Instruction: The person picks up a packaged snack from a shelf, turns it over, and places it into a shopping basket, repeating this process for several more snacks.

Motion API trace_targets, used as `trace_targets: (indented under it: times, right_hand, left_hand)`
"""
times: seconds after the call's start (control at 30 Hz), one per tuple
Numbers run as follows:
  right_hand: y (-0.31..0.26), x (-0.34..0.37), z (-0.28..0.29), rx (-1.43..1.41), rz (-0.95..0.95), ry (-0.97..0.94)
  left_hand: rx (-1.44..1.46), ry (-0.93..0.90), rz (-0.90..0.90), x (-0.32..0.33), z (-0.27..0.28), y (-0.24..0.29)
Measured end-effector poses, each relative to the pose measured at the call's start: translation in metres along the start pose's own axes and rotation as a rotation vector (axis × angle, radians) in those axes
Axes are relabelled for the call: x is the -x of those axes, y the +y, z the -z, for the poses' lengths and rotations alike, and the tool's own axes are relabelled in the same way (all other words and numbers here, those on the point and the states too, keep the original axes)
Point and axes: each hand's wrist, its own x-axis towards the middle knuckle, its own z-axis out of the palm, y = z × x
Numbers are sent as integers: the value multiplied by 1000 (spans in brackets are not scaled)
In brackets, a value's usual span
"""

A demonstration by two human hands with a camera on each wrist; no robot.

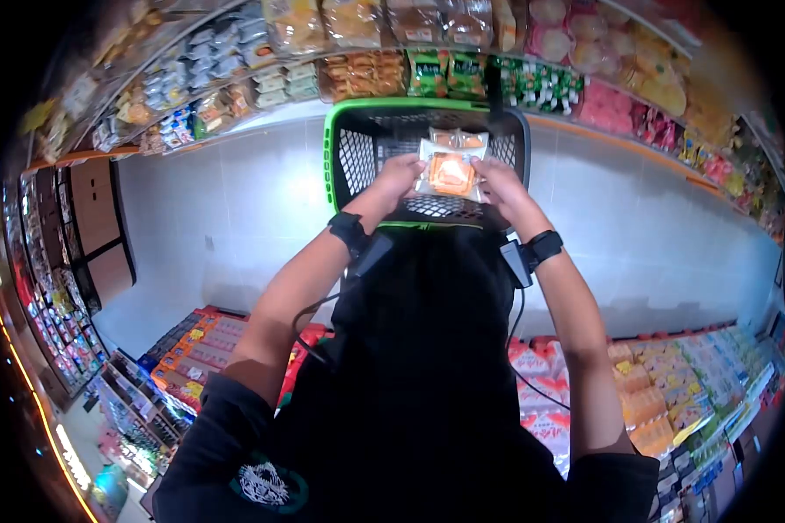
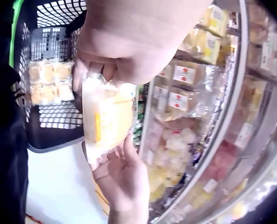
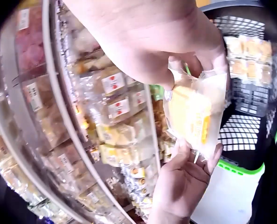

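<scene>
Both hands hold a clear plastic bag of orange-yellow bread or cake (image 1: 452, 174) by its two side edges, above a black shopping basket with a green rim (image 1: 330, 161). My left hand (image 1: 399, 177) pinches the bag's left edge, and my right hand (image 1: 501, 181) pinches the right one. A printed yellow label (image 3: 205, 128) shows on the bag's face in the right wrist view. Below the bag, inside the basket, lies a clear pack of small pale square pastries (image 2: 51, 80). Part of the basket floor is hidden behind the bag and hands.
Shelves of packaged snacks curve around the far side, with green packets (image 1: 427, 73) and pink packs (image 1: 606, 105) right behind the basket. White floor (image 1: 227, 192) spreads to both sides. Red-and-white packs (image 1: 541, 383) and orange packs (image 1: 650, 410) are stacked near the body.
</scene>
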Motion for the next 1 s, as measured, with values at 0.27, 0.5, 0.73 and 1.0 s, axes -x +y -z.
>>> trace_targets:
  times: [0.27,0.5,0.73,1.0]
  right_hand:
    - [206,-185,52,-313,23,-94]
    - [315,-357,79,308,22,140]
    - [350,-390,68,813,-104,133]
    - [298,-334,68,926,-184,328]
  left_hand:
    - [-147,52,50,-188,33,-185]
    - [-302,187,201,-306,24,-243]
    - [-611,109,186,-374,47,-325]
    - [-804,384,-21,-318,41,-272]
